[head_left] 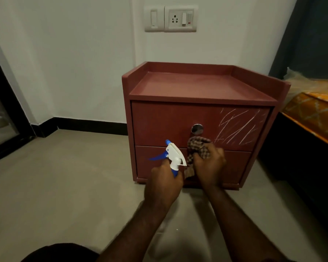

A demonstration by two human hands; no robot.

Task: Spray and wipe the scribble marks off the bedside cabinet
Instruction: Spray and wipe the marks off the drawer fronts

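Reddish-brown bedside cabinet (178,87) sits on a tiled floor (55,176) against a white wall (74,63), two drawers in front. Upper drawer (159,123) has a round metal knob (197,128) in the middle and white scribble marks (239,126) across its right part. Left hand (164,179) grips the neck of a spray bottle (175,157), fingers curled round it; white head with blue nozzle points up-left, blue trigger sticks out left, bottle body hidden by the hand. Right hand (210,165) holds a bunched brown checked cloth (197,150), fingers closed on it, just below the knob and in front of the seam between the drawers; can't tell if cloth touches the drawer face. Scribbles are up-right of the cloth, close by. Switch and socket plate (171,18) on wall above cabinet. Bed with orange patterned cover (314,110) at right
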